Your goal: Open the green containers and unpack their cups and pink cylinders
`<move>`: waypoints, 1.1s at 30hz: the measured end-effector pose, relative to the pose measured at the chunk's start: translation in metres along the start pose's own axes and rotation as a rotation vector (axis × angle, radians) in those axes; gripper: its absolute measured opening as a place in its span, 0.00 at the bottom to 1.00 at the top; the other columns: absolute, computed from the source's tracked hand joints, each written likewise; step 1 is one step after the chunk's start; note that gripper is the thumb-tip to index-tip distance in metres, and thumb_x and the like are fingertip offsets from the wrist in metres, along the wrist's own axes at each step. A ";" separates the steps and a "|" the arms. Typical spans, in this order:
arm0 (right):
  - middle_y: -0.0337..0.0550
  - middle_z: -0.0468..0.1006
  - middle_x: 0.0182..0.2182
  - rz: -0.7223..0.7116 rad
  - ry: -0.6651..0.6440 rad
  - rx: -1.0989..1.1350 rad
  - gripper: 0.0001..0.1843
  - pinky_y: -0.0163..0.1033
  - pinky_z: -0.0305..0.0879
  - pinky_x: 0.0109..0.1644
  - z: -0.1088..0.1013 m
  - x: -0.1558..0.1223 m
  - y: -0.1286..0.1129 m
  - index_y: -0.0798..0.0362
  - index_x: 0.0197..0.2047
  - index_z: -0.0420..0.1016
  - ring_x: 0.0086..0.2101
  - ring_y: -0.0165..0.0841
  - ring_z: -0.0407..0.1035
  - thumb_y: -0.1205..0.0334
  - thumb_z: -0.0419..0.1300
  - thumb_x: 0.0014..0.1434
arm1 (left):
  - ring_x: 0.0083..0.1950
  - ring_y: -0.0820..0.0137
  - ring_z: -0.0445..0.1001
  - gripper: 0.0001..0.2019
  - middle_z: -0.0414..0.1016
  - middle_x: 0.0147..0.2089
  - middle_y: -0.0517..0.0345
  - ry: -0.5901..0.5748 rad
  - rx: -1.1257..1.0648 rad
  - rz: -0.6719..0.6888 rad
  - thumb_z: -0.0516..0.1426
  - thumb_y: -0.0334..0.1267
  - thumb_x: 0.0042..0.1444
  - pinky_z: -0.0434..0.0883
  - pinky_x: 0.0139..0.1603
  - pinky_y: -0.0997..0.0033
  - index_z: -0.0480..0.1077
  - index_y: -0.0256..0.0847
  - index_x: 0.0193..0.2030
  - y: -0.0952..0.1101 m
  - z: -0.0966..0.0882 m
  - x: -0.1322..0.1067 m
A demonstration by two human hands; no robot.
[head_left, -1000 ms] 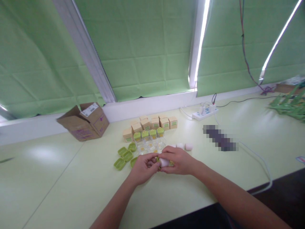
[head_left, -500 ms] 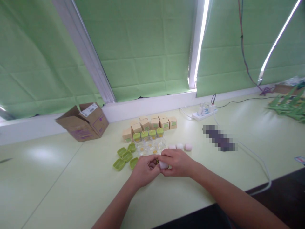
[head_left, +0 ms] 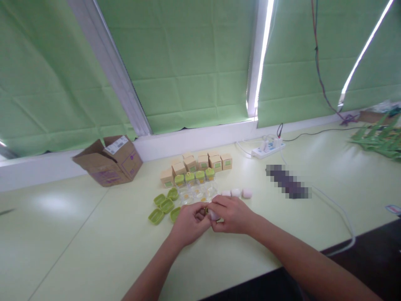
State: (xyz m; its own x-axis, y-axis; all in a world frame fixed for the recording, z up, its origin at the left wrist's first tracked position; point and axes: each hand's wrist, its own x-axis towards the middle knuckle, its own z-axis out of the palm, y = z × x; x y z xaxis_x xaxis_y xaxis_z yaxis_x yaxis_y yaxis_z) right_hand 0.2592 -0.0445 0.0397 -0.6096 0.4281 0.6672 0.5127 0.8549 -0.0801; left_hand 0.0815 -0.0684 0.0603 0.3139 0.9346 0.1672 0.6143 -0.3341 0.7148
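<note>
Both hands meet over the pale green table, near its front. My right hand is closed around a small white rounded piece. My left hand pinches at the same piece from the left, where a bit of yellow-green shows. Just beyond the hands stand several clear little jars with green lids and several loose green lids. Three white pieces lie to the right of the jars.
Several small tan boxes are lined up behind the jars. An open cardboard carton lies at the back left. A power strip with cables sits at the back right, and a white cable runs to the table's front edge.
The hands have stayed together at the same spot, shifting only slightly. The white piece has sunk a little deeper into my right hand.
</note>
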 end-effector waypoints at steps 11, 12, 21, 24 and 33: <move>0.46 0.73 0.36 0.074 0.061 0.274 0.17 0.40 0.70 0.40 0.004 -0.006 0.017 0.54 0.46 0.70 0.36 0.34 0.70 0.58 0.60 0.54 | 0.26 0.76 0.68 0.23 0.71 0.28 0.63 0.020 0.074 0.216 0.57 0.33 0.47 0.68 0.31 0.76 0.68 0.38 0.53 -0.008 -0.002 -0.002; 0.47 0.73 0.37 0.075 0.041 0.289 0.17 0.40 0.70 0.41 0.003 -0.006 0.018 0.54 0.47 0.70 0.37 0.35 0.70 0.58 0.59 0.55 | 0.25 0.76 0.67 0.21 0.70 0.27 0.63 0.024 0.104 0.216 0.57 0.34 0.48 0.67 0.30 0.76 0.69 0.39 0.52 -0.008 -0.002 -0.001; 0.53 0.72 0.46 0.146 -0.054 0.322 0.34 0.44 0.69 0.49 -0.002 -0.006 0.018 0.55 0.55 0.66 0.44 0.39 0.70 0.42 0.62 0.52 | 0.24 0.76 0.65 0.22 0.69 0.26 0.64 0.043 0.163 0.198 0.61 0.41 0.49 0.64 0.28 0.77 0.69 0.38 0.52 -0.012 -0.004 0.000; 0.54 0.72 0.47 0.154 -0.082 0.307 0.34 0.45 0.69 0.50 -0.001 -0.006 0.018 0.56 0.56 0.65 0.45 0.39 0.70 0.42 0.61 0.53 | 0.24 0.76 0.65 0.22 0.69 0.26 0.63 0.052 0.167 0.190 0.61 0.41 0.49 0.64 0.27 0.77 0.69 0.38 0.51 -0.014 -0.003 0.000; 0.50 0.75 0.43 0.081 -0.089 0.321 0.23 0.42 0.69 0.48 -0.003 -0.004 0.022 0.54 0.53 0.68 0.45 0.37 0.70 0.50 0.58 0.59 | 0.23 0.77 0.65 0.20 0.68 0.25 0.65 0.067 0.178 0.194 0.60 0.39 0.50 0.65 0.28 0.78 0.70 0.39 0.51 -0.015 -0.003 0.000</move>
State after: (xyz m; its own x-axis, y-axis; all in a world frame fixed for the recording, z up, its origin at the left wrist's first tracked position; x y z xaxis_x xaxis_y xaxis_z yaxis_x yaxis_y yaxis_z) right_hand 0.2748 -0.0283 0.0370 -0.6325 0.5103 0.5827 0.3542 0.8596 -0.3684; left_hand 0.0699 -0.0626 0.0520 0.3936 0.8548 0.3381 0.6667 -0.5187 0.5353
